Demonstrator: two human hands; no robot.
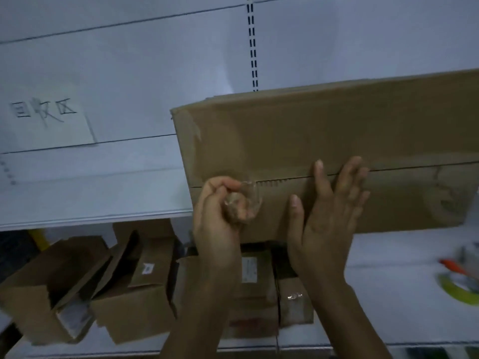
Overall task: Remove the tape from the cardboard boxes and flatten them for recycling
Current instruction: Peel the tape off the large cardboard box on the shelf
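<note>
Head view: my left hand [220,203] has its fingers [228,183] closed around a crumpled wad of clear tape [242,206] at the cardboard box [324,141] seam. My right hand [329,211], fingers spread open, presses flat against the box front. More boxes [124,288] sit below the shelf edge [90,218].

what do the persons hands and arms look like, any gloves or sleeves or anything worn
Both are bare. The left hand and the right hand wear no gloves, and no rings, watch or wristband show. The forearms are uncovered down to the bottom edge of the picture, so no sleeve is in view. The nails on the right hand's fingers look short and unpainted.
</note>
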